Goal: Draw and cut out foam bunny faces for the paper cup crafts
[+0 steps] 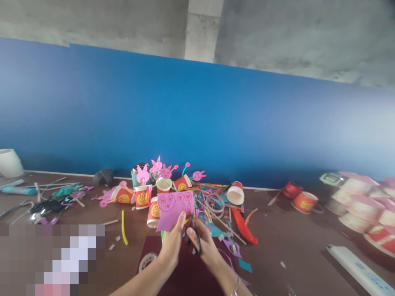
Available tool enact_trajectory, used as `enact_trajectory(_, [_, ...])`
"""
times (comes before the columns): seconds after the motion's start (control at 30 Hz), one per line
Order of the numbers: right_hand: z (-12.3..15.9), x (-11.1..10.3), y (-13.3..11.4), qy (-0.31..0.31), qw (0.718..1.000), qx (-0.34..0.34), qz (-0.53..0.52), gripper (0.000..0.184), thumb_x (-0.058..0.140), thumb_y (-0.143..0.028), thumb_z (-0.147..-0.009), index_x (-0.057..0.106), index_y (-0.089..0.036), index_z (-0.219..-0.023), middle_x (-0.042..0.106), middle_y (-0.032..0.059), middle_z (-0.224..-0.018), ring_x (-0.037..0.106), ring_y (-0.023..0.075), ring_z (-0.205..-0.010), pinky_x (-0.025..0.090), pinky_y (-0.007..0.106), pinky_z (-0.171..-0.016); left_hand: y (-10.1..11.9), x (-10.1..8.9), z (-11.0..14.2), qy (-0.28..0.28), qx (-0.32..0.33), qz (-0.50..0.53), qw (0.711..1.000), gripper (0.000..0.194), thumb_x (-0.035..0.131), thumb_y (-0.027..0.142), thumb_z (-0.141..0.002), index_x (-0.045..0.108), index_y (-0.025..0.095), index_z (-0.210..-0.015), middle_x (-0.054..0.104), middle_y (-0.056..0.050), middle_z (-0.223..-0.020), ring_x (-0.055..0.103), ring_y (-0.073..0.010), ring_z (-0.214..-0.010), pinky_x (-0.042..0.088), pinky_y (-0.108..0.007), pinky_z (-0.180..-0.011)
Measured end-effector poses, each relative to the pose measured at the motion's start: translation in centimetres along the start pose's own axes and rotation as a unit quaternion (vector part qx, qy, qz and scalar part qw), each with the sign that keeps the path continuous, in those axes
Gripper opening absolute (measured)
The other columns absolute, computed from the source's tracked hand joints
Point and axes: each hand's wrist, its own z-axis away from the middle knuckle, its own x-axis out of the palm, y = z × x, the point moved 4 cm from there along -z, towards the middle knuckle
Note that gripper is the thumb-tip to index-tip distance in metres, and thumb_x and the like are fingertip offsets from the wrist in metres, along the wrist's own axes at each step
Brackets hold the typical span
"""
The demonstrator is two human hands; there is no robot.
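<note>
My left hand (171, 243) pinches the lower edge of a pink paper sheet (174, 207) with faces drawn on it, held up above the brown table (296, 246). My right hand (205, 244) grips black scissors (195, 234) whose blades point up at the sheet's right edge. Behind the sheet stand several red paper cups (142, 196) with pink animal cut-outs (156, 165) on sticks. A dark red sheet (188, 275) lies under my wrists, with a tape roll (148, 260) at its left edge.
Paper strips and scraps (216, 205) litter the table's middle. More red cups (305, 201) lie at the right, stacked bowls (367, 205) at the far right, a white box (361, 271) near the front right. A blue wall (197, 115) backs the table. A white bucket (9, 162) stands far left.
</note>
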Motion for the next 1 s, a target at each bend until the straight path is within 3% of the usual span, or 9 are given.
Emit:
enact_trajectory(0.13, [0.1, 0.07, 0.03, 0.016, 1.0, 0.02, 0.004, 0.038, 0.064, -0.057, -0.077, 0.061, -0.019, -0.084, 0.054, -0.002, -0.066, 0.049, 0.0106, -0.059, 0.046, 0.022, -0.06, 0.23, 0.08, 0.27, 0.002, -0.004, -0.001, 1.0, 0.038, 0.08, 0.038, -0.064, 0.067, 0.014, -0.091, 0.072, -0.011, -0.097, 0.067, -0.025, -0.094, 0.052, -0.031, -0.081])
enact_trajectory(0.33, [0.12, 0.01, 0.39, 0.018, 0.999, 0.043, 0.009, 0.045, 0.065, -0.062, -0.072, 0.058, -0.019, -0.081, 0.045, -0.0058, -0.057, 0.039, 0.0065, -0.044, 0.033, 0.017, -0.038, 0.32, 0.0, -0.17, 0.018, 0.006, 0.001, 1.0, 0.047, 0.082, 0.031, -0.063, 0.065, 0.013, -0.102, 0.069, -0.014, -0.107, 0.065, -0.025, -0.097, 0.052, -0.031, -0.082])
enact_trajectory(0.57, [-0.1, 0.21, 0.36, 0.01, 0.998, 0.069, -0.004, 0.05, 0.067, -0.064, -0.068, 0.052, -0.018, -0.079, 0.044, -0.0088, -0.044, 0.04, 0.0061, -0.034, 0.029, 0.017, -0.034, 0.26, -0.13, -0.43, 0.004, 0.027, -0.021, 0.999, 0.05, 0.081, 0.035, -0.063, 0.063, 0.012, -0.104, 0.069, -0.013, -0.103, 0.065, -0.0248, -0.094, 0.052, -0.03, -0.077])
enact_trajectory(0.7, [-0.17, -0.07, 0.23, 0.031, 0.998, 0.06, -0.013, 0.05, 0.07, -0.063, -0.067, 0.054, -0.017, -0.079, 0.047, -0.0075, -0.049, 0.044, 0.0062, -0.037, 0.03, 0.016, -0.034, 0.22, -0.01, -0.57, -0.009, 0.03, -0.019, 0.999, 0.046, 0.082, 0.036, -0.06, 0.066, 0.013, -0.097, 0.071, -0.012, -0.098, 0.066, -0.0251, -0.091, 0.052, -0.032, -0.079])
enact_trajectory(1.0, [-0.27, -0.71, 0.72, 0.033, 0.998, 0.044, -0.008, 0.043, 0.066, -0.057, -0.075, 0.052, -0.017, -0.076, 0.046, -0.0085, -0.045, 0.042, 0.0049, -0.033, 0.029, 0.015, -0.033, 0.96, 0.35, -0.58, -0.023, 0.026, -0.022, 0.999, 0.035, 0.083, 0.033, -0.057, 0.07, 0.014, -0.084, 0.073, -0.009, -0.088, 0.067, -0.0244, -0.085, 0.052, -0.031, -0.076])
